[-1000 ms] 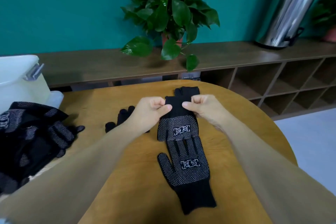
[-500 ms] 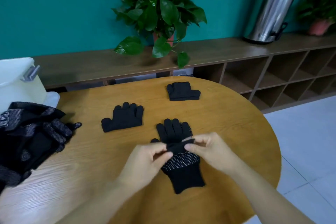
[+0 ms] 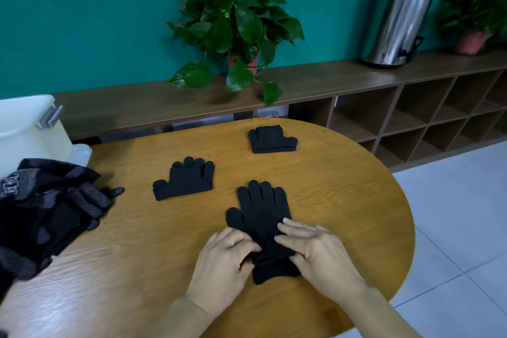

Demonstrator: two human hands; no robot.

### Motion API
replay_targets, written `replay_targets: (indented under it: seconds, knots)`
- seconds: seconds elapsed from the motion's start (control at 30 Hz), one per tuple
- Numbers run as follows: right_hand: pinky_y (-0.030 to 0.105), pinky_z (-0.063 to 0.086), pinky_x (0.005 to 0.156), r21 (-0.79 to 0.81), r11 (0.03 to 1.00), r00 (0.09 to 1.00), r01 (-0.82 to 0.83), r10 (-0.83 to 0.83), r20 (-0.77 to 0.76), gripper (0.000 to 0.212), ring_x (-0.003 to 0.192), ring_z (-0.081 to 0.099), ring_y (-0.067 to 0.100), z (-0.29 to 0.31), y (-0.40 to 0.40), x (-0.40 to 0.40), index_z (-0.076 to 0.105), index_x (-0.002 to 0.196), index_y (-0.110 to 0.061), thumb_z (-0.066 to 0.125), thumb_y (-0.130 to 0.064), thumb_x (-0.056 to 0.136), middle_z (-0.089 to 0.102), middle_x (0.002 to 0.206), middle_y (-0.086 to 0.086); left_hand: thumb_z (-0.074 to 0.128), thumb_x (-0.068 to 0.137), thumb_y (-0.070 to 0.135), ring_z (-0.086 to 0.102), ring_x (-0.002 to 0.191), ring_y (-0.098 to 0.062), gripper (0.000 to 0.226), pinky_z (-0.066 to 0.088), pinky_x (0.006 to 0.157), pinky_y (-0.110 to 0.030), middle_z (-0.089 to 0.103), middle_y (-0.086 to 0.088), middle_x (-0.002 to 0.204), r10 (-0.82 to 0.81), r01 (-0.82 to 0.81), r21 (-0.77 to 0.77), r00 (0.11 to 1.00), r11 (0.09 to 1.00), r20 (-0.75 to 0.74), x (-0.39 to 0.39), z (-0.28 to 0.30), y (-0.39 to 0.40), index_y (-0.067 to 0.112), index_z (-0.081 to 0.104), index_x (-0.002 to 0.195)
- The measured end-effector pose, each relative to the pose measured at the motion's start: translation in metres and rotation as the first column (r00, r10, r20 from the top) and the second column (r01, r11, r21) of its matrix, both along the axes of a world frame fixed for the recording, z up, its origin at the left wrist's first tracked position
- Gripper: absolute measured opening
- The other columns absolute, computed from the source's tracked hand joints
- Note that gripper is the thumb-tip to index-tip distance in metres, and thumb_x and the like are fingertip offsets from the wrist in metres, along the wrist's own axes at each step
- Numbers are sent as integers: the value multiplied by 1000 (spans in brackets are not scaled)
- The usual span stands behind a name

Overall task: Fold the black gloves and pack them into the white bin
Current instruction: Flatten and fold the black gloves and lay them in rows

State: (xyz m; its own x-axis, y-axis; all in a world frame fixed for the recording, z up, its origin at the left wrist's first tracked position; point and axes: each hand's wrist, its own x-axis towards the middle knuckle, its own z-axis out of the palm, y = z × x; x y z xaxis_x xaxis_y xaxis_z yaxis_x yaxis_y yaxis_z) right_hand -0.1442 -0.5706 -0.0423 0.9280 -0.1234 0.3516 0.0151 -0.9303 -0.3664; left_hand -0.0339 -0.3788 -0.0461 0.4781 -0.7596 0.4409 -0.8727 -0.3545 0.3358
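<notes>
Folding is the step in hand, judging by the head view: a stacked glove pair (image 3: 260, 208) lies fingers away on the round wooden counter (image 3: 343, 200), and both hands work at its cuff end. The left hand (image 3: 223, 261) has its fingers curled, pinching the cuff edge; the right hand (image 3: 315, 250) lies across the palm with fingers nearly straight, pressing the fabric flat while its thumb tucks under the cuff. Next, I judge, the cuff needs turning up over the palm, matching the two folded pairs (image 3: 183, 180) (image 3: 271, 139) farther out. Unfolded gloves (image 3: 52, 208) are heaped at the left, beside the white bin (image 3: 30, 134).

Half a second ago both hands pinched the top glove's fingers mid-fold; now the pair lies flat, and the hands have dropped to the cuff.
</notes>
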Motion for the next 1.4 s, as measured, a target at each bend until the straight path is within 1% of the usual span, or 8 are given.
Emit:
replay_targets:
  seconds: [0.33, 0.63, 0.77, 0.9, 1.03, 1.1, 1.2, 1.4]
  knots:
    - [31, 58, 84, -107, 993, 998, -59, 58, -11, 67, 114, 63, 8, 1, 5, -6, 76, 103, -27, 94, -6, 42, 71, 116, -6, 88, 58, 8, 48, 89, -1, 39, 35, 83, -18, 65, 13, 88, -17, 18, -32, 999, 999, 32, 0, -7, 0, 24, 74, 91]
    - [31, 57, 85, -78, 995, 996, -68, 63, -57, 69, 116, 61, 9, -1, 3, -8, 75, 107, -27, 90, 2, 46, 69, 119, -5, 54, 88, 24, 56, 89, -5, 25, 35, 84, -19, 64, 15, 92, -165, 160, 56, 981, 985, 103, 6, 1, 6, 26, 75, 102]
    - [29, 34, 106, -70, 996, 998, -49, 45, -54, 56, 133, 42, 3, 9, -4, -9, 66, 124, -27, 66, 5, 78, 54, 138, -9, 63, 90, 14, 52, 99, 0, 31, 34, 92, -19, 61, 19, 104, -174, 174, 79, 985, 982, -8, 20, 7, 15, 29, 70, 116]
    - [34, 30, 106, -119, 993, 1000, 5, -5, -3, 47, 128, 52, 15, 20, -6, 22, 67, 123, -14, 67, 5, 79, 62, 131, 4, 61, 90, 3, 51, 112, -4, 40, 40, 100, -34, 62, 13, 118, -15, 13, -15, 990, 1000, -142, 36, 24, -3, 23, 66, 125]
    - [23, -2, 117, -129, 991, 978, -33, 5, -207, 52, 150, 10, 15, 19, 7, 58, 25, 153, -11, 37, -27, 105, 18, 160, 7, 30, 106, 24, 6, 149, -8, 51, 3, 122, -27, 16, 4, 162, 72, -35, 247, 987, 968, -144, 29, 25, -43, 17, 18, 155]
    - [22, -14, 116, -170, 984, 940, -48, -13, -340, 60, 148, -11, 10, 15, 10, 61, 2, 156, -15, 9, -41, 102, -4, 163, 3, 13, 107, 36, -12, 148, -7, 55, -10, 119, -24, -6, 2, 163, 114, -54, 419, 986, 906, -119, 26, 17, -46, 16, -5, 155]
    - [22, -20, 113, -193, 979, 909, -64, -22, -415, 82, 144, -24, 6, 11, 16, 55, -12, 153, -18, -23, -59, 84, -20, 160, -1, -5, 97, 52, -23, 145, -7, 67, -15, 118, -26, -18, 2, 161, 103, -39, 531, 990, 846, -92, 25, 11, -33, 16, -14, 153]
    - [26, -20, 116, -155, 986, 903, -67, -6, -430, 94, 144, -27, 9, 7, 58, 48, -17, 150, -19, -32, -61, 67, -24, 159, 0, -19, 84, 65, -30, 142, -3, 82, -17, 118, -27, -23, 6, 159, 63, -21, 530, 996, 848, -62, 19, 4, 15, 18, -17, 152]
